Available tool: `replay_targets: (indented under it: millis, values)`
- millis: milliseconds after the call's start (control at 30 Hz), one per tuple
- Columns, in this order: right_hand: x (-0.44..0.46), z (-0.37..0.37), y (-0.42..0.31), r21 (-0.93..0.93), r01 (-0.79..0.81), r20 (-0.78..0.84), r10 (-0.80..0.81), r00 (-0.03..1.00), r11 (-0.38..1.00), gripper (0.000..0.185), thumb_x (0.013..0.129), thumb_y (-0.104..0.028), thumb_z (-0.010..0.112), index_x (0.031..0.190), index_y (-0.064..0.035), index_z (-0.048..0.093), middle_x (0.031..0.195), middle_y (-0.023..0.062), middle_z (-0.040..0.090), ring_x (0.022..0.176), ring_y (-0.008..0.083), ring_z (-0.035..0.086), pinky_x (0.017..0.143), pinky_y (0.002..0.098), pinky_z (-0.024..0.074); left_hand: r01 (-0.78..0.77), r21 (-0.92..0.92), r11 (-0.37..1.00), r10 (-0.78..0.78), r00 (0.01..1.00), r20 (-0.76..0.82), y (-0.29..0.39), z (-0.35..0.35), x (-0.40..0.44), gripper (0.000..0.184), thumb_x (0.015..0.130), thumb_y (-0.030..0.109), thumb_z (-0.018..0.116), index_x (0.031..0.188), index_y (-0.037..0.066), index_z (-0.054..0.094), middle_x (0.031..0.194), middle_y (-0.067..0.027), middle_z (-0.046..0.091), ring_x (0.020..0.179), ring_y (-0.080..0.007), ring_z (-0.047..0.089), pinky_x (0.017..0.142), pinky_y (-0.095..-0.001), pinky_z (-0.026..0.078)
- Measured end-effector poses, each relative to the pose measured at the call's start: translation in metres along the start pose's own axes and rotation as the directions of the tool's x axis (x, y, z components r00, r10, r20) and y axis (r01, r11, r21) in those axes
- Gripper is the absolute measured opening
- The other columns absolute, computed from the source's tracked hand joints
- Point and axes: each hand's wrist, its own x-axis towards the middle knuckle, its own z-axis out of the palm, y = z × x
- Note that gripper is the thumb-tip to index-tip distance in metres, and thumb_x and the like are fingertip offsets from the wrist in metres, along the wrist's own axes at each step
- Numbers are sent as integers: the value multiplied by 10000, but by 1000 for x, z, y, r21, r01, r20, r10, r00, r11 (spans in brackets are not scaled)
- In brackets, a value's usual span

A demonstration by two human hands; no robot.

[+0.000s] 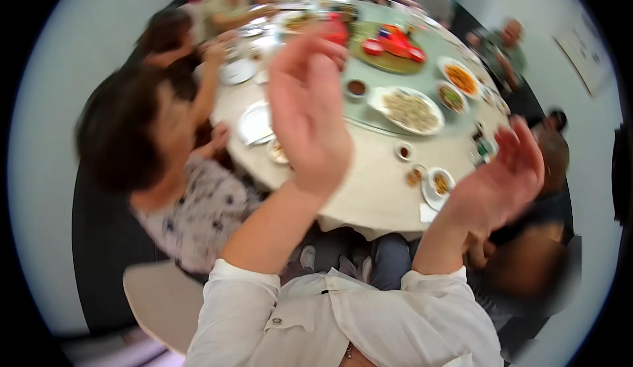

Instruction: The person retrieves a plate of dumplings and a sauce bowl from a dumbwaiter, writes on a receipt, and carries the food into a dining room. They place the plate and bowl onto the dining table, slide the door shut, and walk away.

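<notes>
Both of my hands are raised in the air above the near side of a round dining table, apart from each other. My left hand (310, 107) is blurred, with its fingers loosely bent forward and nothing seen in them. Behind it on the cloth are a white plate (254, 122) and a small bowl (277, 151), partly covered. My right hand (502, 177) is turned up, fingers loosely curved and apart, holding nothing. Nearest to it on the table stand a small bowl of food (440, 182) and a green bottle (484, 148).
A glass turntable (359, 113) carries an oval dish of pale food (413, 111), a plate of orange food (461, 79), a bowl of greens (451, 97), sauce (356, 89) and a red object (395, 41). Several people sit around, close on both sides. A chair (161, 301) stands behind left.
</notes>
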Motion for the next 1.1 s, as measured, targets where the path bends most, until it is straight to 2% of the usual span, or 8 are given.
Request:
replay_targets:
  millis: [167,233,367,533,733,933,1067,1100]
  values:
    - [-92,5,-99,391,-31,157,-34,987,920,362,978,-327,312,1120,-14,425,877,156,552,721,223,518,652,335,454,-209,204,956,129,928,349,184,-72,-79,188,802,-37,417,739,20,585,714,-71,549,577,-214,495,559,-324,390]
    - [-117,-7,-135,526,-215,394,-12,919,823,329,984,-274,290,1132,-9,417,820,163,566,551,189,477,504,290,418,-290,282,914,145,886,440,240,-82,-129,104,858,62,496,883,1,577,694,-55,535,539,-192,484,537,-326,380]
    - [-155,-34,-200,614,-484,707,-161,689,624,299,984,-211,283,1141,12,407,647,133,586,399,124,395,415,246,366,-154,700,697,-359,771,526,359,-118,-206,204,911,236,494,750,111,499,718,-41,530,527,-224,501,479,-332,376]
    - [-203,-26,-286,671,-580,740,-450,500,461,280,951,-141,341,967,22,568,607,87,585,428,95,445,424,217,361,32,917,397,-111,994,13,480,-160,-269,361,936,322,428,660,92,458,568,-27,471,445,-246,440,424,-318,342]
    - [-308,29,-457,413,-821,817,-559,142,394,218,888,-50,491,1084,12,562,785,69,616,595,105,550,561,222,447,127,976,174,67,988,-140,636,-232,-305,573,962,462,233,581,89,442,484,-20,443,415,-172,429,409,-286,301]
    - [-446,109,-618,303,-824,943,-277,186,478,561,838,-204,640,1285,22,387,1148,170,519,999,215,520,824,333,443,278,955,106,505,812,-293,785,-298,-289,558,973,440,261,586,64,403,463,0,350,407,-106,279,401,-273,213]
    - [-489,143,-677,220,-753,975,-148,163,620,756,735,-233,734,1321,12,325,1206,146,490,1051,222,499,876,326,404,244,963,114,526,808,-267,836,-376,-271,491,977,406,293,653,57,409,474,9,335,417,-84,267,406,-254,201]
    - [-510,149,-688,286,-825,957,-188,221,487,758,725,-215,739,1314,19,324,1204,154,492,1064,205,496,896,325,398,283,957,63,510,815,-274,848,-390,-274,410,980,348,322,716,53,427,501,7,353,426,-73,273,409,-241,203]
